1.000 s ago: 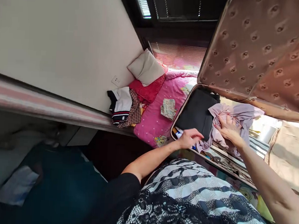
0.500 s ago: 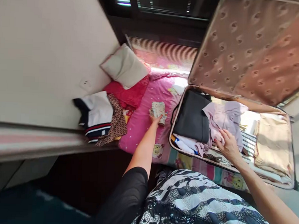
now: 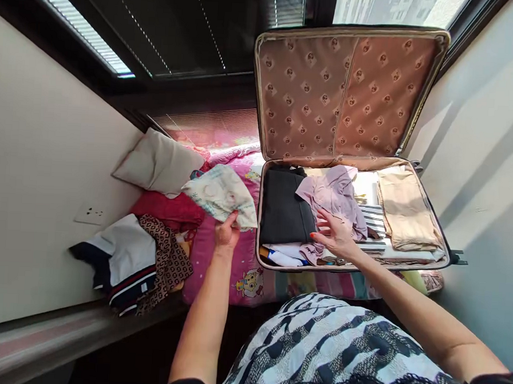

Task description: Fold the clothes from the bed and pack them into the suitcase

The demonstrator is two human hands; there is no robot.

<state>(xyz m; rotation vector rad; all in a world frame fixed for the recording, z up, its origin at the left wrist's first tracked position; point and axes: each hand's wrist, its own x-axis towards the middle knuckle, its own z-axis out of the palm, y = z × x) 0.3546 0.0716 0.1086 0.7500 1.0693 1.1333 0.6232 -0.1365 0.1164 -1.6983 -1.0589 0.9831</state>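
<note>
Raised patterned cloth (image 3: 217, 191) off pink bedding (image 3: 207, 264) since the earlier frame, pinching its edge in left hand (image 3: 227, 233) beside suitcase (image 3: 372, 112); right hand (image 3: 335, 235) loosely spread over lilac garment (image 3: 336, 187). Best to support drooping corners.

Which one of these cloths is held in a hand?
The pale patterned cloth, pinched in the left hand. The lilac cloth and folded beige cloth lie in the suitcase; the white-and-navy cloth lies near the pillow.

In the centre of the frame, the left hand (image 3: 227, 236) is partly hidden behind the printed cloth (image 3: 220, 190). Right of centre, the right hand (image 3: 336, 237) covers part of the lilac garment (image 3: 331, 190); whether they touch is unclear. The bottom edge cuts off the black-and-white clothing (image 3: 330, 345).
</note>
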